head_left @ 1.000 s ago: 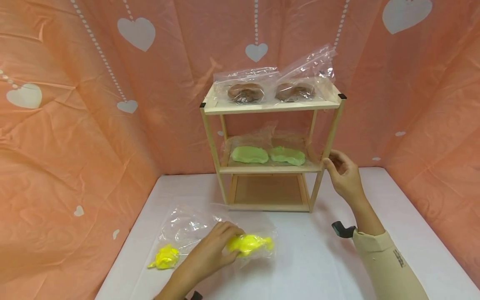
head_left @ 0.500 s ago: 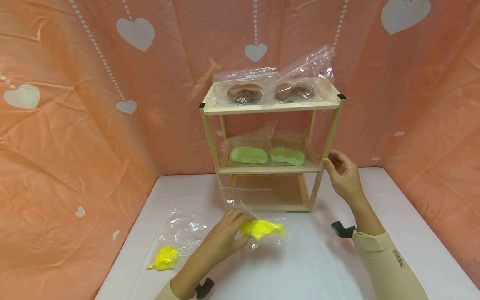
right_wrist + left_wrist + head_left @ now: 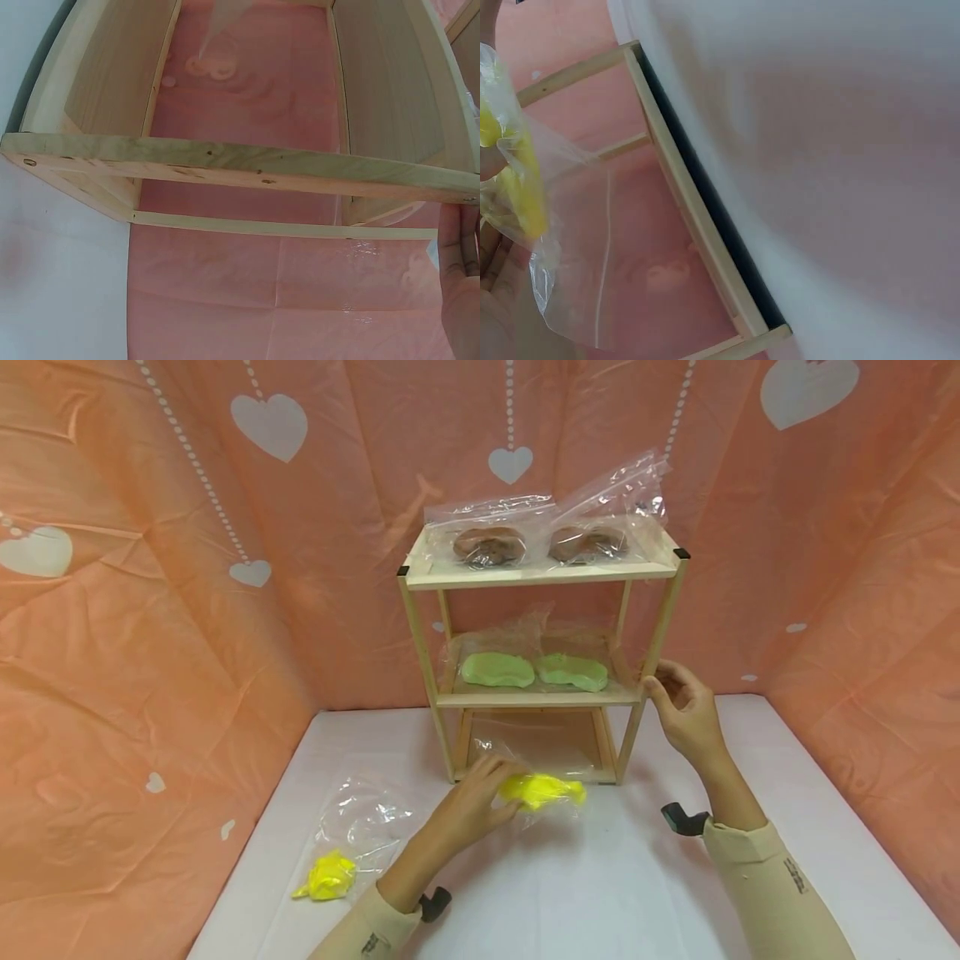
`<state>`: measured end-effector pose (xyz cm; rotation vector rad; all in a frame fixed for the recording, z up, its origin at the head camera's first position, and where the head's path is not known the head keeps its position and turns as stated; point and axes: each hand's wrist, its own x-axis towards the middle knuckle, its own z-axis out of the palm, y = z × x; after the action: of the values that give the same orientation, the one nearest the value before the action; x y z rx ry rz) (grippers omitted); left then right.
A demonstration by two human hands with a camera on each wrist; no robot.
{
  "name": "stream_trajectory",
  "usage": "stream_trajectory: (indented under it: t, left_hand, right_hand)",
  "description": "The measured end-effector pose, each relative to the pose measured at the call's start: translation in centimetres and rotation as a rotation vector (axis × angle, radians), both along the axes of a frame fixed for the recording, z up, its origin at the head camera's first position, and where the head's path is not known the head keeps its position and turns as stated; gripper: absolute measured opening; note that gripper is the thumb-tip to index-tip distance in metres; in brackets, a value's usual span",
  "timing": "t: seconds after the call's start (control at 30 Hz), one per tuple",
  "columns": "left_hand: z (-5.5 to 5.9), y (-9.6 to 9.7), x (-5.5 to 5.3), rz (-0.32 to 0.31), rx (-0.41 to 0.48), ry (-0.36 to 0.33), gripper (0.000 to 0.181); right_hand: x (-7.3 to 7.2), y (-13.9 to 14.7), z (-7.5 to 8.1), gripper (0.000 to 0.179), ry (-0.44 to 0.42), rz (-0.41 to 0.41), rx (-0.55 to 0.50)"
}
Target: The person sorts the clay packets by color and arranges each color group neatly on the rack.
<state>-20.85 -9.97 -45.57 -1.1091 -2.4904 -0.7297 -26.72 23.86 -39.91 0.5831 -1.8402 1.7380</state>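
My left hand (image 3: 476, 802) pinches a clear plastic bag with a bright yellow lump (image 3: 543, 791) inside, just in front of the lowest shelf of a small wooden rack (image 3: 536, 700). In the left wrist view the yellow lump (image 3: 521, 191) hangs in the clear bag beside the rack's bottom frame (image 3: 694, 195). My right hand (image 3: 686, 710) holds the rack's right front post at middle-shelf height. Only part of that right hand (image 3: 461, 277) shows at the edge of the right wrist view.
Two bagged brown lumps (image 3: 491, 547) lie on the top shelf. Two bagged pale green slabs (image 3: 498, 669) lie on the middle shelf. Another bagged yellow lump (image 3: 327, 875) rests on the white table (image 3: 637, 893) at left. A pink heart-printed cloth (image 3: 337, 527) surrounds the table.
My left hand has carried the bagged yellow lump forward and to the right, from the table area up to the lowest shelf's front. My right hand stays on the post.
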Motion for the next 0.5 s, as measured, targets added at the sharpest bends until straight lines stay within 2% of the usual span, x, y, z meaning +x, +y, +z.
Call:
stream_trajectory:
  t: [0.2,0.5]
  left_hand:
    - [-0.2,0.8,-1.5,0.018,0.000,-0.079,0.047]
    - [-1.2,1.8,-3.1,0.048,0.020,-0.149,0.043]
  right_hand:
    - [0.0,-0.1,0.0,0.026,0.006,0.013,0.000]
    - [-0.2,0.0,-0.1,0.026,0.011,0.040,-0.030]
